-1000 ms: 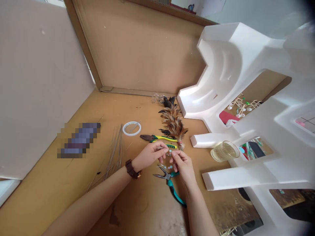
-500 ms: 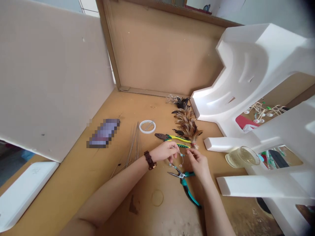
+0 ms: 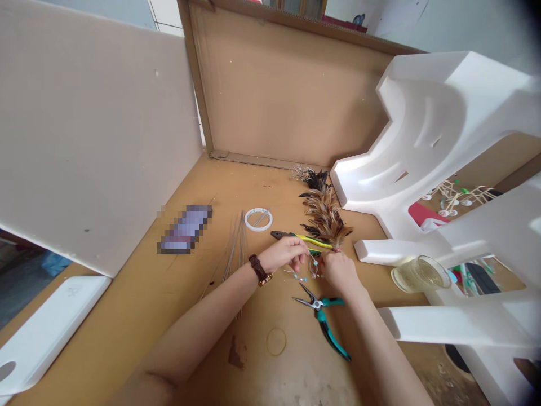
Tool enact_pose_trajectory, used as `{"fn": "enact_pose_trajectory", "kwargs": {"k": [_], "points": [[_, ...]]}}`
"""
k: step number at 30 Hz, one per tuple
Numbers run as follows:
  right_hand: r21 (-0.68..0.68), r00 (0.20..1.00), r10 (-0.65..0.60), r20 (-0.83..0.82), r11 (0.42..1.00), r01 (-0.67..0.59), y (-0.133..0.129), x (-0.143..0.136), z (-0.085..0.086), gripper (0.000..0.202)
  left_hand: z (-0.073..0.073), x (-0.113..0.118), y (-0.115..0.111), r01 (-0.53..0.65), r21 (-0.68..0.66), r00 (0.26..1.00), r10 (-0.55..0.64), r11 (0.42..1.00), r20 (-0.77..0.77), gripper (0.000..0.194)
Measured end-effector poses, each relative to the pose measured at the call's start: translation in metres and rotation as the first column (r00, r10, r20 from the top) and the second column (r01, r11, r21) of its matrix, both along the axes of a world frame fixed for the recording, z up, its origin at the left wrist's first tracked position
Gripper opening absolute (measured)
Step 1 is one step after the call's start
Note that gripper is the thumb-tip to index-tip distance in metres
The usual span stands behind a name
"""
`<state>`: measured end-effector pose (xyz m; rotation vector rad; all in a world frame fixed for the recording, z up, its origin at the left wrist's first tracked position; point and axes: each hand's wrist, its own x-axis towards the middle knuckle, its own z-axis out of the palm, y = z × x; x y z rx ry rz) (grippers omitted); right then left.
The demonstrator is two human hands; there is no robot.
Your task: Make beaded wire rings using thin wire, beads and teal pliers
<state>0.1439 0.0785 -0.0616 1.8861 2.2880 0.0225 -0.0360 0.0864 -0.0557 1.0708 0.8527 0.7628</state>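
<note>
Pinching beaded strand (image 3: 315, 263): left hand (image 3: 289, 254), narrow grip. Right hand (image 3: 339, 270) curled; whether gripping, cannot tell. Strand between hands, beads dangling.

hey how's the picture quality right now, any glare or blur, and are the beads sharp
Head view: the beads show as small, soft dots, fine detail unclear; the phone-like shape is pixelated; a pale sheen lies on the tabletop near the bottom; the upper right corner fades to black.

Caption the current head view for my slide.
Left hand and right hand at a beaded strand, teal-handled pliers and brown feathers nearby.
</note>
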Motion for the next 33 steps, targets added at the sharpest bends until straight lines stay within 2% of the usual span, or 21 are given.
{"fn": "enact_pose_trajectory", "kwargs": {"k": [4,9,13,21,25,30,33], "points": [[-0.001,0.998,-0.055,0.033,0.999,0.055,0.000,0.009,0.005,0.027,0.003,-0.012,0.006,-0.087,0.007,0.995,0.086,0.996,0.055,0.013],[0.003,0.998,-0.065,0.019,0.998,0.065,-0.005,0.009,0.006,0.026,0.007,-0.020,0.010,-0.143,0.003,0.987,0.142,0.990,0.074,0.011],[0.042,0.996,-0.090,-0.012,0.995,0.090,-0.003,0.012,0.012,0.026,0.008,-0.026,0.012,-0.187,0.015,0.980,0.186,0.982,0.073,0.011],[0.079,0.991,-0.097,-0.091,0.991,0.104,0.004,0.016,0.025,0.027,0.013,-0.030,0.013,-0.144,-0.011,0.990,0.144,0.990,0.006,0.012],[0.021,0.989,-0.039,-0.146,0.999,0.042,-0.004,-0.004,0.023,0.027,0.026,-0.036,0.011,-0.148,0.010,0.989,0.148,0.989,-0.004,0.011],[-0.097,0.958,0.164,-0.237,0.977,-0.191,-0.027,-0.051,0.015,0.020,0.049,-0.051,0.005,-0.216,0.114,0.975,0.208,0.970,0.079,0.011],[-0.122,0.939,0.231,-0.254,0.956,-0.268,-0.041,-0.082,0.010,0.022,0.054,-0.053,0.003,-0.240,0.121,0.970,0.232,0.963,0.072,0.011]]}}
